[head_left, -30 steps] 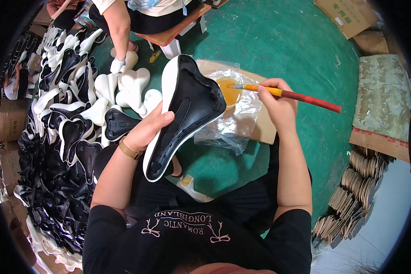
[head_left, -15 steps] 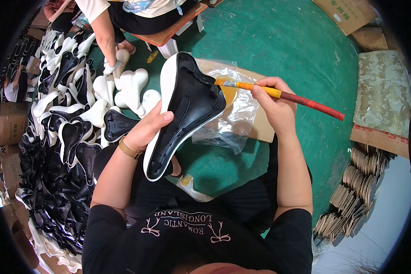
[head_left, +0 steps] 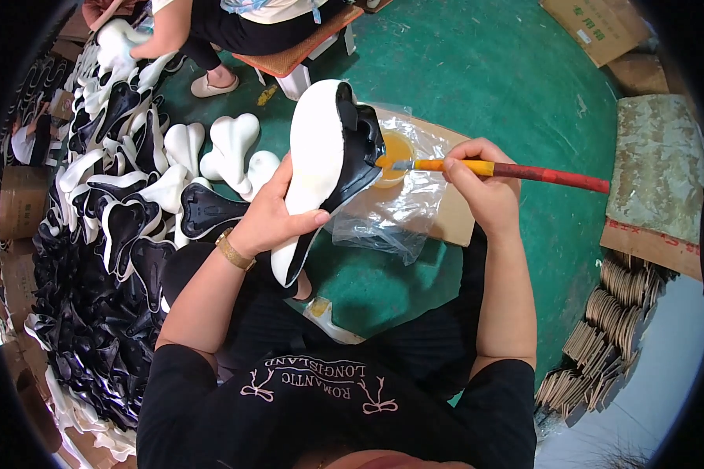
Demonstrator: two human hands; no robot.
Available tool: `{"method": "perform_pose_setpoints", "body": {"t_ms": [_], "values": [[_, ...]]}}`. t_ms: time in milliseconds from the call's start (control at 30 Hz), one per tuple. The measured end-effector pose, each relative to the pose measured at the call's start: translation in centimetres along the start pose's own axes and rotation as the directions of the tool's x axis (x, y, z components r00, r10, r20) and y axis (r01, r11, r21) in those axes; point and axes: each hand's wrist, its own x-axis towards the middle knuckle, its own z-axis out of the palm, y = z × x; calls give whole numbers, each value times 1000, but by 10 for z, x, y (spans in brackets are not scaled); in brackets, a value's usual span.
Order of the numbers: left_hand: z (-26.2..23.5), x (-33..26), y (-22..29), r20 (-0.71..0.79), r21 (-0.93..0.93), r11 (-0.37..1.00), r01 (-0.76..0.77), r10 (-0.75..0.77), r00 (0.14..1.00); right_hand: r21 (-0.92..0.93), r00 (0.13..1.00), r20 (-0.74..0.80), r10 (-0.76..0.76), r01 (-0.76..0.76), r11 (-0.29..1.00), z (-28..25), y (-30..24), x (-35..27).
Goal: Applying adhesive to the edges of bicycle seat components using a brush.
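My left hand [head_left: 274, 217] is closed round the lower part of a bicycle saddle [head_left: 313, 160], thumb across its white side. The saddle is tilted, showing its white foam cover and part of its black underside shell. My right hand [head_left: 485, 184] grips a paintbrush [head_left: 551, 177] with a yellow and red handle, fingers pinched round the yellow part. The brush's amber-wet bristles are at the right edge of the black shell. Behind them stands a round tub [head_left: 400, 148] of amber, glue-like liquid, partly hidden by the saddle. It rests on a clear plastic sheet [head_left: 387, 227] over cardboard [head_left: 452, 215].
White foam saddle covers [head_left: 233, 148] and black-and-white saddles [head_left: 125, 234] pile up at my left. Black shells [head_left: 94, 328] heap nearer me. Another person's arm [head_left: 168, 35] reaches into the pile at far left, beside a stool [head_left: 305, 47]. Stacked boards [head_left: 602, 328] and boxes [head_left: 594, 31] line the right.
My left hand has turned the saddle so its white side shows more. The brush has moved slightly down and right along the shell's edge. The other person's hand has lifted a white cover away.
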Motion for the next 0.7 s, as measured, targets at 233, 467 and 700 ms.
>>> {"method": "perform_pose_setpoints", "body": {"t_ms": [233,467,700], "values": [[5,6,-5,-54,77,996,-33,37,998,-90,997,-43,-57,53,994,2,2,-1],[8,10,-9,-93,39,999,-8,12,996,-192,992,-117,-40,17,981,12,22,2],[12,17,-10,-114,106,992,-66,79,990,-40,987,-162,-23,16,999,0,15,6]]}}
